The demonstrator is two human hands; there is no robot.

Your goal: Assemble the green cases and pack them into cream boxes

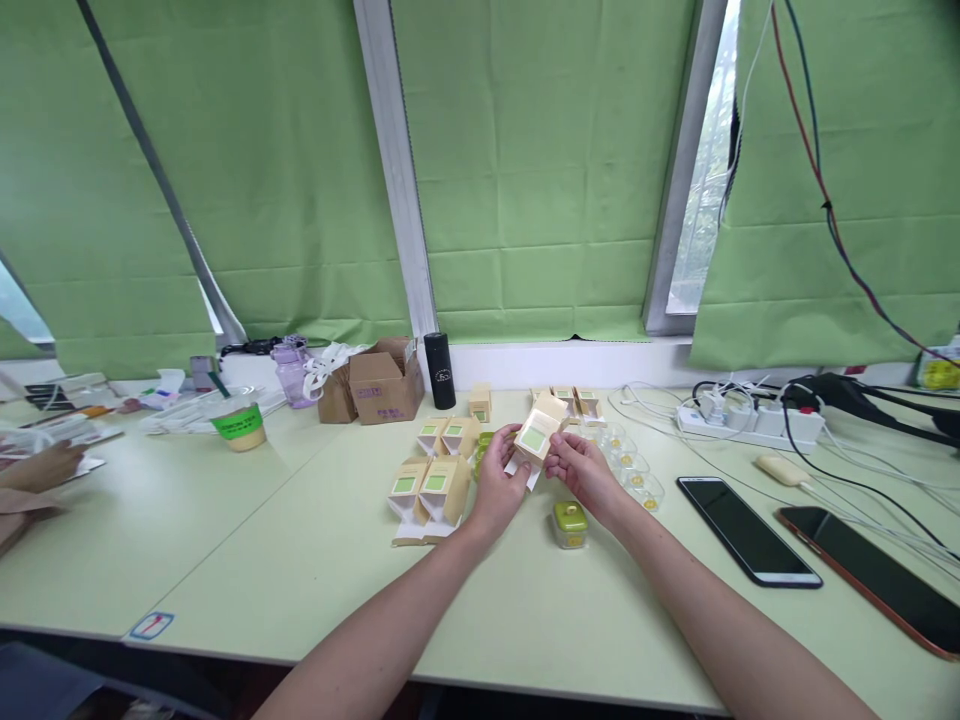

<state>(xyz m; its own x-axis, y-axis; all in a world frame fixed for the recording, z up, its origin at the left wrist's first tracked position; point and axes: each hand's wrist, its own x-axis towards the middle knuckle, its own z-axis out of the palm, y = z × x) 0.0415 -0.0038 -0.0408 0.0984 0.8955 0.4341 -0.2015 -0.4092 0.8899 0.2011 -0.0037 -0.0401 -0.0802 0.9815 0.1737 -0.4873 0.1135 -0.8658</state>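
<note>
Between my two hands, raised over the table, is a small beige cardboard box (535, 440) with a light-green window, its flaps open. My left hand (501, 483) grips the box's left side. The fingers of my right hand (583, 470) pinch its right edge. Just below my right hand stands a small clear container with a green lid (570, 524). Several open beige boxes (444, 484) lie in a group left of my hands. Partly hidden behind my left hand are green lids (484, 443). Clear containers (637, 474) sit behind my right hand.
Two phones (750, 530) and a power strip with cables (757, 423) occupy the right. Toward the back are more small boxes (481, 402), a black bottle (440, 372) and a brown carton (386, 385). At left stand a drink cup (238, 422) and another person's hand (56, 465).
</note>
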